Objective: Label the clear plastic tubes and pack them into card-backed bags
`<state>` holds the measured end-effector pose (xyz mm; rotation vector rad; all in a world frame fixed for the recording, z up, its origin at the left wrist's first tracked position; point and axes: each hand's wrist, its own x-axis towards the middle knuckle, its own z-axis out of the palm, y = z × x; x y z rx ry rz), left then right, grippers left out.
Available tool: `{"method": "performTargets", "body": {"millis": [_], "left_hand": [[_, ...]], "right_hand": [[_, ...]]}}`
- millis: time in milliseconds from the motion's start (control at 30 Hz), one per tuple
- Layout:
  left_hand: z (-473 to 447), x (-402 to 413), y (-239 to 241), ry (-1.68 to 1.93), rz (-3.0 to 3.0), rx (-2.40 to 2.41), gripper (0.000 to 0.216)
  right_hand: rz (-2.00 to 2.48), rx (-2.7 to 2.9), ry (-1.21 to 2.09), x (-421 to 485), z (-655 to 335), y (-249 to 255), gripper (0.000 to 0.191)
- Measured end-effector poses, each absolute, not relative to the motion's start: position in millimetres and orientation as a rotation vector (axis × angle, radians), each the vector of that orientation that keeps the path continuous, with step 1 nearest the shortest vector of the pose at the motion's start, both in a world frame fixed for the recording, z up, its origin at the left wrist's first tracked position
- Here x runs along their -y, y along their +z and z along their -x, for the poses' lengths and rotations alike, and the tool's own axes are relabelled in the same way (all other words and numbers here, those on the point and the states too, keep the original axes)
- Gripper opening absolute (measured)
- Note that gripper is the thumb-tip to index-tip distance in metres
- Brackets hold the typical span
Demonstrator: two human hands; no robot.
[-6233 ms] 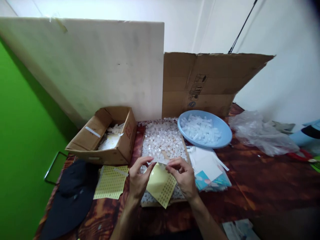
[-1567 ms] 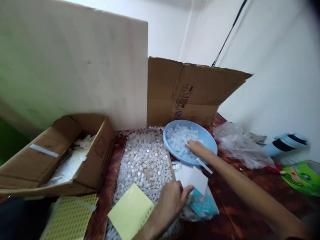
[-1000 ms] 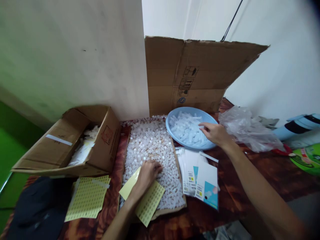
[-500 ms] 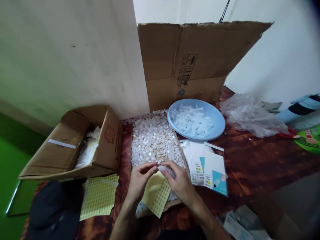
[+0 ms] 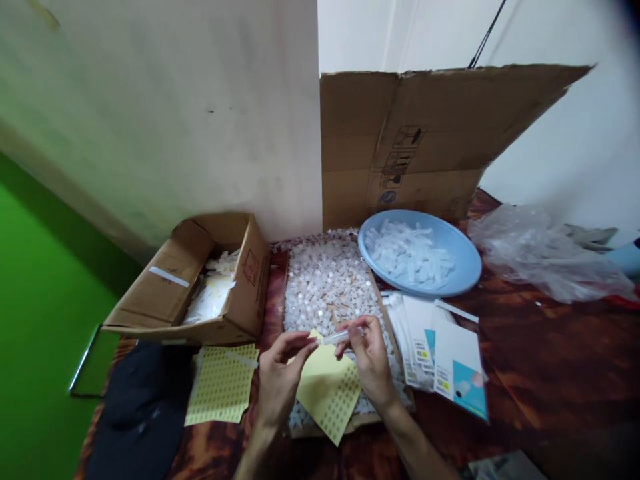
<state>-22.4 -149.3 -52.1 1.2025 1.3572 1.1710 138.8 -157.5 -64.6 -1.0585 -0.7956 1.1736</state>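
My right hand (image 5: pixel 369 357) pinches a small clear plastic tube (image 5: pixel 336 337) by one end, level above a cardboard tray (image 5: pixel 300 430) heaped with small white caps. My left hand (image 5: pixel 281 373) is closed in a pinch at the tube's other end; what its fingertips hold is too small to make out. Under both hands lies a yellow sticker sheet (image 5: pixel 327 393), resting on the caps. A blue bowl (image 5: pixel 467 267) full of more clear tubes stands behind the tray to the right.
An open cardboard box (image 5: pixel 240 303) with white pieces sits left of the tray. A second yellow sticker sheet (image 5: pixel 220 385) and a black cap (image 5: pixel 135 413) lie at the front left. Printed packets (image 5: pixel 450 353) lie right of the tray, crumpled clear plastic (image 5: pixel 545 260) beyond. A cardboard flap (image 5: pixel 425 140) stands behind.
My right hand reached into the blue bowl, then came back with a clear tube. Both hands have met over the yellow sheet, and the tube is now held level between them.
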Motion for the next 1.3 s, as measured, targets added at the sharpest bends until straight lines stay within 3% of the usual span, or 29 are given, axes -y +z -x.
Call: {"method": "performTargets", "body": {"millis": [367,600,733,933,1133,1300], "left_hand": [[21,148,-48,1.147,-1.288,-1.342,0.020],[6,133,-66,0.864,-1.596,-1.319,0.012],[-7,97,-88,0.656,-1.842,-1.412,0.014],[-20,73,-106,0.675,-1.950,-1.510,0.014],[6,82,-88,0.839,-1.976,-1.402,0.030],[24,95,-71,1.027,-1.742,-1.320,0.021]], "right_hand": [[1.008,0.885,1.452,165,-144,-72,0.037],[1.089,0.956,1.313,168,-158,-88,0.028],[1.279,1.156,0.938,156,-175,-89,0.016],[1.304,1.264,0.689,150,-190,-84,0.009],[1.226,1.170,0.818,153,-189,-83,0.013],[1.208,1.252,0.856,151,-174,-84,0.009]]}}
